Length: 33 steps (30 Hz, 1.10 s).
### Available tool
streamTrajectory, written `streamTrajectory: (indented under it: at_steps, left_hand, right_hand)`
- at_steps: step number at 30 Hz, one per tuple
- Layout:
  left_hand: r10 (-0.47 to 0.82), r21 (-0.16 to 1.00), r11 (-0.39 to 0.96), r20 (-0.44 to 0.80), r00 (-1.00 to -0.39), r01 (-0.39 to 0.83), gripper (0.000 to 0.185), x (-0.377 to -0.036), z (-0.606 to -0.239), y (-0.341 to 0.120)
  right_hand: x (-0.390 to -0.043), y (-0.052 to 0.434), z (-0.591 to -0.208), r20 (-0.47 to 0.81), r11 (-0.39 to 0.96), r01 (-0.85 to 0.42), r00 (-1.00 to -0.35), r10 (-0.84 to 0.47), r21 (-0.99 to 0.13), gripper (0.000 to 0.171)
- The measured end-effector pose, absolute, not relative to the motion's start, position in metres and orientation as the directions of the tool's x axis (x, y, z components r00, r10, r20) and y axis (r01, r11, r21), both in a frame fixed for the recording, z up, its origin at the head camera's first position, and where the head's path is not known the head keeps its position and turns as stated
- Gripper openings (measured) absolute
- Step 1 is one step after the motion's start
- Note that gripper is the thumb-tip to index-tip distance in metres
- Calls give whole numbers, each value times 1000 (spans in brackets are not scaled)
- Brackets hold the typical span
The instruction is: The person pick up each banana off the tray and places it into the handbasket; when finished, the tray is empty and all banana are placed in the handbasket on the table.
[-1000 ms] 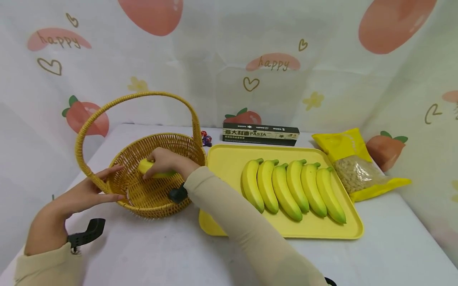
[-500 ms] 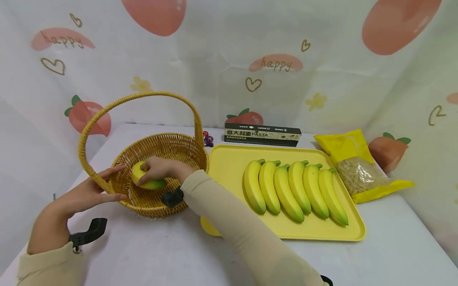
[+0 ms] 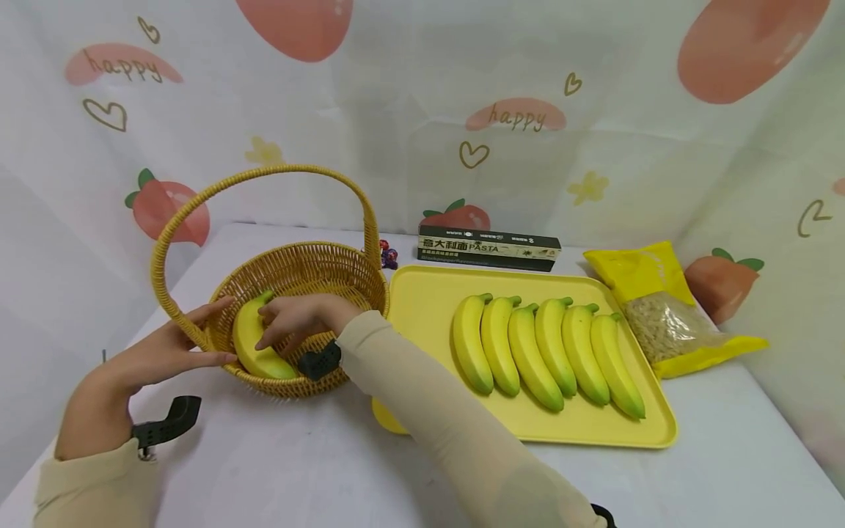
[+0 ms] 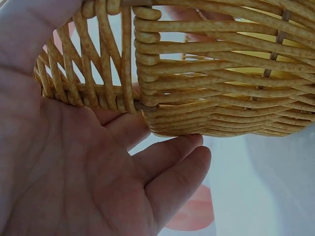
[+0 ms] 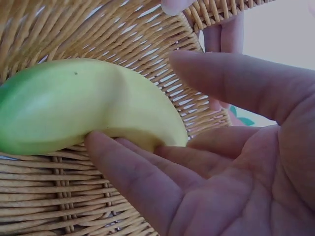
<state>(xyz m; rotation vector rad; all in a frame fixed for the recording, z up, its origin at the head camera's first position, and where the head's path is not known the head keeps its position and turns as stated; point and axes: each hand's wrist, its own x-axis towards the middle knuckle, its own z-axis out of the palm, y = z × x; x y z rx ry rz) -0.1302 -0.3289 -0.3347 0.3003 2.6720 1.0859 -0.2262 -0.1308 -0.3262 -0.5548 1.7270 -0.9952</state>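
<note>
A yellow wicker basket (image 3: 317, 260) with a tall arched handle stands at the left. My left hand (image 3: 161, 356) grips its left side at the foot of the handle, thumb and fingers either side of the rim; the left wrist view shows the fingers (image 4: 172, 172) against the weave. One banana (image 3: 247, 334), green at the tips, lies inside along the basket's left wall. Reaching into the basket, my right hand (image 3: 300, 319) has its fingers extended and thumb apart from the fruit. In the right wrist view its fingertips (image 5: 98, 142) touch the banana's inner curve.
Right of the basket is a yellow tray (image 3: 422, 308) bearing several bananas (image 3: 521, 352) in a row. Behind it lies a black pasta box (image 3: 488, 248). A yellow bag (image 3: 667, 319) with a clear window leans at the tray's right edge. Small shiny wrapped pieces (image 3: 388, 254) sit behind the basket.
The banana in my right hand has moved left and turned lengthwise against the basket's left wall. My right fingers have loosened from it. The left hand keeps its hold.
</note>
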Motion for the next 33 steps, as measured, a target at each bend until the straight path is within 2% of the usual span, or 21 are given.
streamTrajectory:
  at_steps: [8, 12, 19, 25, 30, 33]
  left_hand:
    - [275, 704, 703, -139, -951, 100, 87, -129, -335, -329]
    - [275, 709, 698, -137, -952, 99, 86, -129, -335, -328]
    - [281, 714, 692, -135, -950, 103, 86, -130, -336, -327]
    - [269, 712, 698, -156, -950, 81, 90, -131, -333, -325]
    - [266, 710, 700, -155, -952, 80, 92, -130, -333, -324]
    - [275, 711, 697, -145, -950, 93, 92, -129, -334, -326]
  right_hand:
    - [-227, -131, -328, -559, 550, 150, -402, -726, -822, 64]
    - [-226, -128, -326, -540, 552, 105, -420, -730, -827, 59]
    - [-224, -108, -314, -469, 542, -23, -473, -746, -840, 64]
    - [-220, -79, -304, -354, 487, -139, -522, -776, -862, 72]
    - [-212, -43, -303, -284, 404, -144, -506, -814, -903, 78]
    - [-205, -20, -303, -244, 361, -134, -520, -818, -923, 78]
